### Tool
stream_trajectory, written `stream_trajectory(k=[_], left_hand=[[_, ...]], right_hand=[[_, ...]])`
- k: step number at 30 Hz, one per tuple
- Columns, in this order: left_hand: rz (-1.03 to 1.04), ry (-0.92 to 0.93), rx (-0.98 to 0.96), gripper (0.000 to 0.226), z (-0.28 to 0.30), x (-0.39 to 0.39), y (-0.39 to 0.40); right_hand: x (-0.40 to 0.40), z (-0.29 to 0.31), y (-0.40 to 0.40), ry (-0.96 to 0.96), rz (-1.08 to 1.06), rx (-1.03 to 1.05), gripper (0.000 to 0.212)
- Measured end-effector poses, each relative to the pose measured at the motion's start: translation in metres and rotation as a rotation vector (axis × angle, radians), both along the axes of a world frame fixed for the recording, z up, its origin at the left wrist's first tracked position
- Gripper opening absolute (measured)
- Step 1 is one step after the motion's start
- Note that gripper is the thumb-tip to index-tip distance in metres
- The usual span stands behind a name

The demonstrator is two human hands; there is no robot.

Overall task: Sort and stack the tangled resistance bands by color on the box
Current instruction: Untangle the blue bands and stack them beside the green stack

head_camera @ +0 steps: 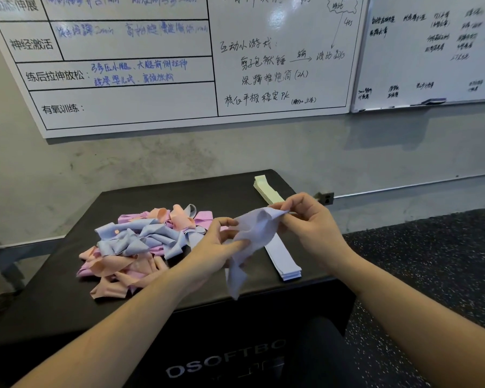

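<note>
A tangled heap of blue, pink and peach resistance bands [140,242] lies on the left of the black box [67,312]. A pale lilac band [252,233] hangs in the air above the box's middle. My left hand [216,247] pinches its lower left part and my right hand [305,219] pinches its upper right corner. A flat stack of lilac bands [284,261] lies under the hands, toward the box's right edge. A flat stack of pale green bands [265,186] lies at the box's far right corner.
The box stands against a grey concrete wall with two whiteboards [263,65] above it. A wall socket [326,198] sits just right of the box. Dark speckled rubber flooring [431,247] lies to the right. A grey bench frame [3,259] stands at the left.
</note>
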State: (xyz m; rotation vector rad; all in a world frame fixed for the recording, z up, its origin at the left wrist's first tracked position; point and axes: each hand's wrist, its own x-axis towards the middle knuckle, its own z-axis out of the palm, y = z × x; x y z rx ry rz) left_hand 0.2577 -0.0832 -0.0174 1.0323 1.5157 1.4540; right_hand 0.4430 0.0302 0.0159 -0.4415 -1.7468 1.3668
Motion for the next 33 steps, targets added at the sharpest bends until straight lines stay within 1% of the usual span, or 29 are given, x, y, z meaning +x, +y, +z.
stream_trajectory(k=[2,3,5,6,7,9,10,11,13,15,18,19,22,23,25,26,30,33], left_hand=[[-0.042,0.006,-0.117,0.06,0.005,0.004,-0.001],[-0.047,0.08,-0.17,0.062,0.009,0.006,-0.001],[-0.044,0.333,-0.25,0.057,0.015,0.011,0.001],[-0.015,0.441,-0.236,0.052,0.017,0.014,0.002],[0.041,0.515,-0.181,0.046,0.017,0.015,0.003],[0.169,0.582,0.047,0.041,0.017,0.017,0.006],[0.186,0.578,0.15,0.04,0.019,0.019,0.006],[0.16,0.555,0.212,0.038,0.022,0.019,0.007],[0.06,0.485,0.244,0.025,0.027,0.022,0.009],[0.024,0.473,0.25,0.01,0.032,0.023,0.011],[0.067,0.463,0.27,0.015,0.033,0.027,0.01],[0.081,0.465,0.278,0.016,0.032,0.028,0.009],[0.139,0.482,0.275,0.021,0.028,0.034,0.008],[0.146,0.484,0.271,0.021,0.028,0.035,0.008],[0.133,0.464,0.268,0.02,0.029,0.038,0.007],[0.124,0.45,0.262,0.02,0.03,0.038,0.007],[0.114,0.392,0.259,0.023,0.029,0.039,0.007],[0.168,0.259,0.274,0.023,0.031,0.04,0.009]], right_hand=[[0.0,0.001,-0.001,-0.028,-0.013,0.031,0.031],[-0.001,0.0,0.0,-0.047,-0.024,0.051,0.034],[-0.002,0.0,0.002,-0.07,-0.041,0.081,0.044],[-0.003,0.001,0.002,-0.069,-0.048,0.089,0.045],[-0.003,0.001,0.003,-0.063,-0.05,0.093,0.043],[-0.004,0.003,0.002,-0.05,-0.042,0.097,0.034],[-0.004,0.003,0.001,-0.048,-0.036,0.101,0.032],[-0.005,0.004,0.0,-0.047,-0.033,0.109,0.03],[-0.005,0.005,0.001,-0.036,-0.034,0.116,0.028],[-0.004,0.006,0.004,-0.035,-0.044,0.122,0.027],[-0.003,0.004,0.01,-0.091,-0.067,0.148,0.026],[-0.003,0.003,0.011,-0.116,-0.07,0.135,0.029],[0.0,0.003,0.012,-0.189,-0.047,0.002,0.041],[0.001,0.005,0.01,-0.224,-0.025,-0.047,0.038],[0.004,0.007,0.008,-0.26,0.005,-0.129,0.025],[0.005,0.007,0.007,-0.248,0.001,-0.16,0.022],[0.003,0.005,0.01,-0.172,-0.002,-0.262,0.024],[-0.001,0.003,0.009,-0.179,0.054,-0.324,0.035]])
